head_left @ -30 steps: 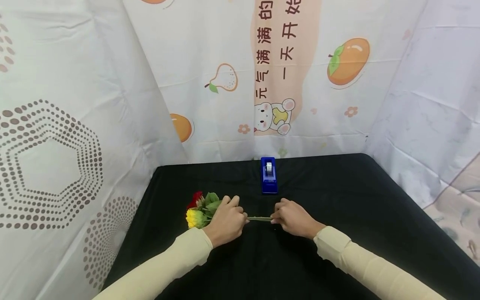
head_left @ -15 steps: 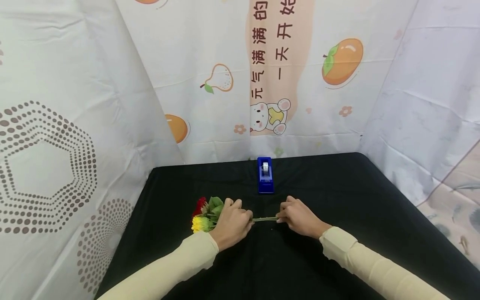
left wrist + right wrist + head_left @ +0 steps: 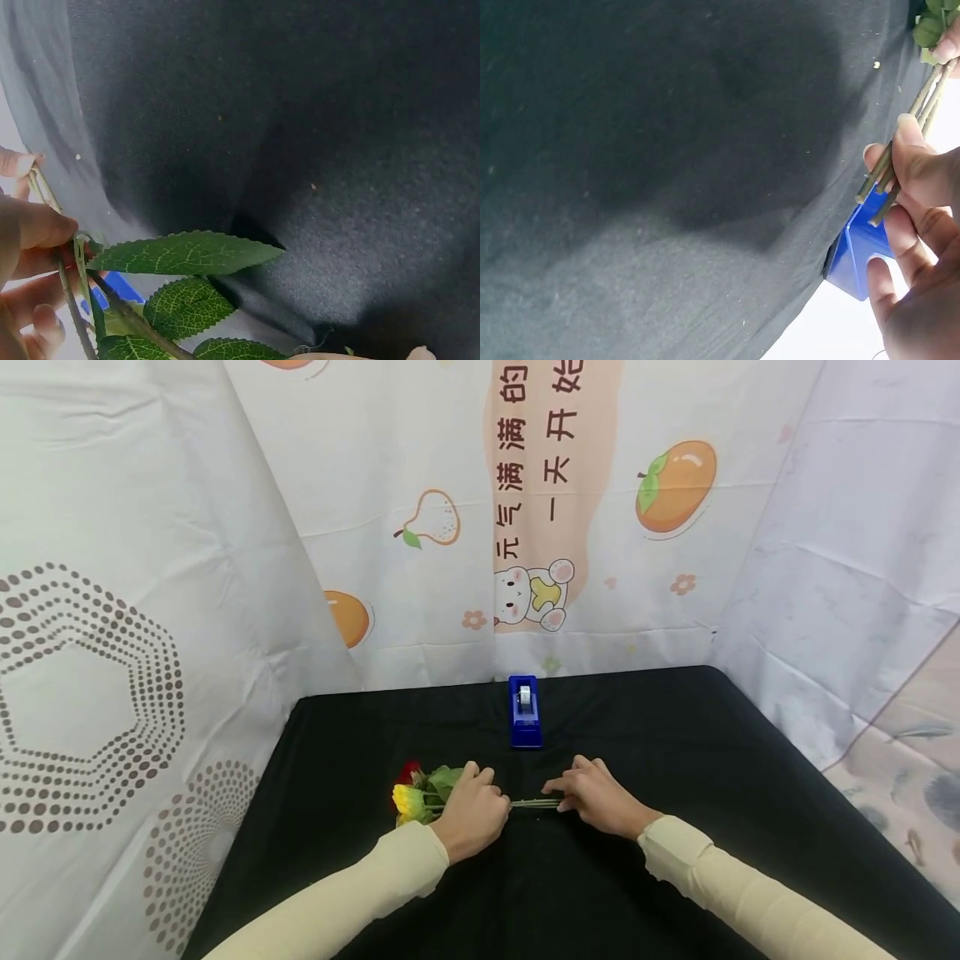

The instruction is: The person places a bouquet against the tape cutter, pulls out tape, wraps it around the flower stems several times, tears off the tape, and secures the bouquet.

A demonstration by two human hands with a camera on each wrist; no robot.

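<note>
Artificial flowers (image 3: 420, 793) lie low over the black table (image 3: 675, 760), gripped by both hands.
Left hand (image 3: 468, 810) curls round the leafy end, right hand (image 3: 596, 797) pinches three stem tips; one blue tape dispenser (image 3: 525, 723) stands behind.

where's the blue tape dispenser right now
In the head view the blue tape dispenser stands at the back middle of the black table, just beyond the flower stems held between the left hand and right hand.
</note>
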